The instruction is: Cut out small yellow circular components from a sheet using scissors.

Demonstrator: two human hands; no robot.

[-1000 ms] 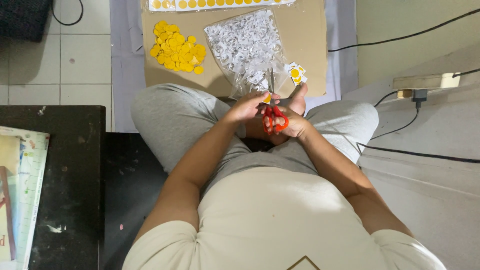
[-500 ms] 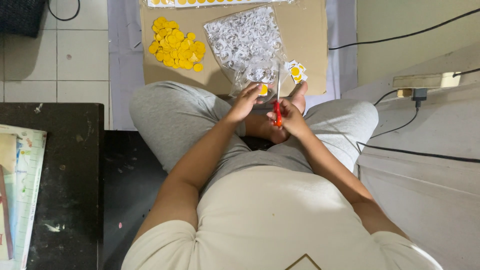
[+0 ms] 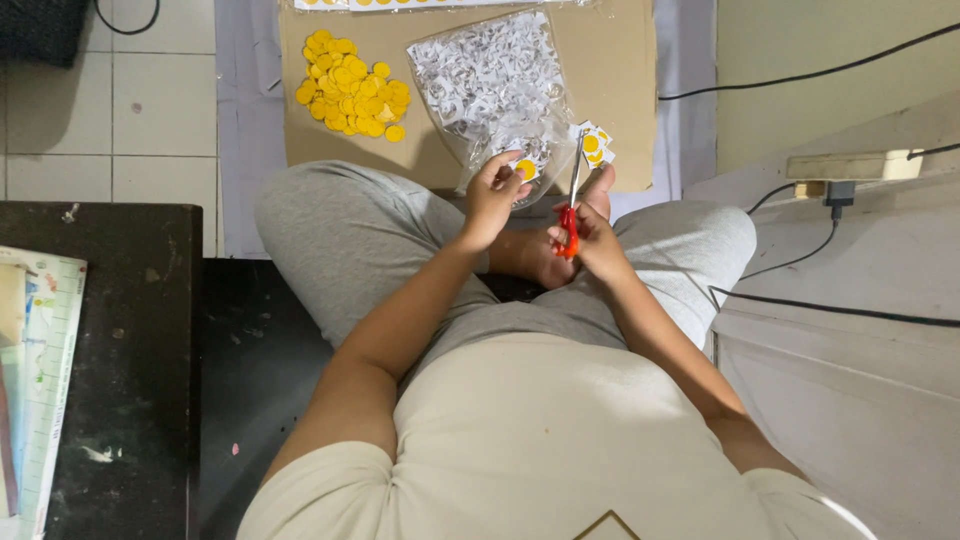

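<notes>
Left hand [image 3: 492, 195] pinching a small yellow sticker piece [image 3: 526, 168], right hand [image 3: 592, 238] gripping red scissors [image 3: 571, 205] just beside it. Big pile of cut yellow circles [image 3: 352, 97] up past the left hand, so plenty done. A few uncut pieces [image 3: 596, 146] waiting just beyond the right hand.

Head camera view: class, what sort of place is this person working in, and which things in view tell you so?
Probably a room at home used for craft work. The person sits cross-legged on a tiled floor, with a cardboard sheet as a work surface, and a power strip with cables alongside. The right hand holds scissors; the left hand holds a yellow paper piece.
</notes>
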